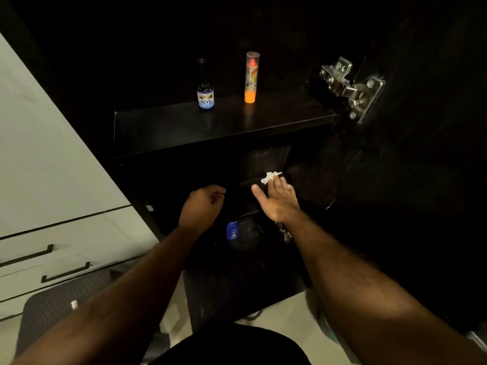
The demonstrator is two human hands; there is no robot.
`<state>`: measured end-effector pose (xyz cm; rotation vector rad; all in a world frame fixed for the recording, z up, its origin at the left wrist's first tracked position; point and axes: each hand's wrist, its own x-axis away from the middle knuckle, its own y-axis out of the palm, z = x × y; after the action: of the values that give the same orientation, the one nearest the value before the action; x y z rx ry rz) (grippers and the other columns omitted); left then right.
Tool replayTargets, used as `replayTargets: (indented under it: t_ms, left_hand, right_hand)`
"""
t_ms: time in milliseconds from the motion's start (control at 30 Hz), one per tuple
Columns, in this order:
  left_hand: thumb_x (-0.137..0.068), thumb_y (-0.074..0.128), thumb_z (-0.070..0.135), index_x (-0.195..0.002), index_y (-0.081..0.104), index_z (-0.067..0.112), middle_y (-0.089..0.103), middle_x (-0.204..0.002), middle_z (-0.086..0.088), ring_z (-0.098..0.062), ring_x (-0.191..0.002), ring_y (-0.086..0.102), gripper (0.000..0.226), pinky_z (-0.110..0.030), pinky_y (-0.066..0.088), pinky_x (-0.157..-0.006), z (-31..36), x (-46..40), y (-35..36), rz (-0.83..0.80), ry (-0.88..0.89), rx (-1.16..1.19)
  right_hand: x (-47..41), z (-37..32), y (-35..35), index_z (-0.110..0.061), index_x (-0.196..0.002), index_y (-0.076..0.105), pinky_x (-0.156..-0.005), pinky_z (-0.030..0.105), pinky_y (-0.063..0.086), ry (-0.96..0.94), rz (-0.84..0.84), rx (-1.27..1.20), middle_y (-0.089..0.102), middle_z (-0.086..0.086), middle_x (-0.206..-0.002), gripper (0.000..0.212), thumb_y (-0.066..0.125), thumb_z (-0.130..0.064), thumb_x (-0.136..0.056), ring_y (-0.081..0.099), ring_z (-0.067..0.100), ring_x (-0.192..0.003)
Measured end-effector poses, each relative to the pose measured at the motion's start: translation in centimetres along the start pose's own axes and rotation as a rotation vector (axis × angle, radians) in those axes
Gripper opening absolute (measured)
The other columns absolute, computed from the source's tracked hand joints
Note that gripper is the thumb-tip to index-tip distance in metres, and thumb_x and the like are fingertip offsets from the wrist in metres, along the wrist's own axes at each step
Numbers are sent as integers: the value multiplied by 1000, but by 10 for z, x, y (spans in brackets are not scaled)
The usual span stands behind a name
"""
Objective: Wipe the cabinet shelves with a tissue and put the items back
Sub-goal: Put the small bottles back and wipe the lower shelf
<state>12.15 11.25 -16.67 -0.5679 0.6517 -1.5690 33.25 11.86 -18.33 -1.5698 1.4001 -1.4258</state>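
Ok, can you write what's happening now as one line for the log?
step: wiping lower shelf | right hand: straight fingers pressing tissue | left hand: curled, holding nothing | upper shelf: dark bottle, orange tube

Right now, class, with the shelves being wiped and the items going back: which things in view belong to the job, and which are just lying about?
Belongs to the job:
tissue under the right hand
top shelf
dark bottle
orange tube
blue bottle, lower down
left hand, curled, holding nothing

Just lying about:
white drawers
door hinge
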Motion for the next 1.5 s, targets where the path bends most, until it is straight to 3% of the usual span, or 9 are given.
replayTargets:
  t_ms: [100,267,500,667,767,900,1033,1267,1500]
  left_hand:
    - [-90,58,22,-108,69,25,72,-100,3,-13,-95,67,21,-31,54,-87,-2,1,1,11,14,-16]
    - [-90,59,18,-108,70,23,72,-100,2,-14,-94,67,22,-32,53,-88,1,-4,-3,11,20,2]
    - [-91,59,20,-108,69,23,70,-97,6,-8,-91,65,20,-26,51,-86,-1,-4,-6,-32,30,31]
    - [-91,59,21,-107,69,24,71,-97,6,-8,-91,66,20,-28,52,-87,0,-9,-8,-31,66,53]
    - [-91,59,20,-107,69,24,71,-97,5,-9,-91,66,20,-27,52,-87,0,-10,-6,-35,63,51]
    - [-90,59,20,-106,70,22,72,-97,5,-8,-90,66,20,-24,51,-86,0,-8,-2,-35,78,41]
    - [-91,58,20,-107,70,22,73,-98,4,-9,-91,67,20,-24,51,-86,-2,-6,2,-62,86,18]
    - [-94,55,22,-113,66,24,67,-99,9,0,-88,59,22,-17,44,-77,-6,0,-1,-64,72,-16]
    - [-94,56,19,-114,66,19,69,-102,6,-2,-88,59,22,-17,43,-79,-8,2,-3,-37,72,2]
  right_hand:
    - [3,-27,11,-5,-154,-1,-120,39,-11,-14,2,-28,-9,9,-163,98,8,-77,-88,-16,19,-149]
    - [22,-21,12,-10,-155,4,-120,36,-10,-201,-27,-73,-6,3,-164,88,15,-71,-93,-13,14,-149]
    - [0,-8,-14,-4,-154,1,-121,38,-1,64,-71,19,-7,12,-163,98,8,-76,-89,-8,23,-150]
    - [10,-12,-6,0,-153,13,-122,42,5,-38,179,-1,5,15,-162,99,13,-75,-89,-2,26,-151]
    - [9,3,1,0,-151,24,-122,40,7,-130,185,23,18,15,-160,92,21,-71,-92,7,24,-150]
    - [-4,13,-3,-6,-155,13,-122,35,2,-90,72,-116,7,13,-163,90,23,-70,-93,0,21,-151]
    - [-16,-3,-8,-1,-154,3,-122,33,-5,13,-16,-106,-5,15,-163,89,12,-68,-95,-11,20,-150]
    - [13,-4,22,-2,-153,-6,-121,37,-9,117,112,-166,-12,13,-162,94,6,-71,-91,-16,19,-149]
    - [-8,-11,1,-2,-154,-3,-121,37,-9,92,28,-145,-10,13,-163,99,5,-76,-88,-14,20,-150]
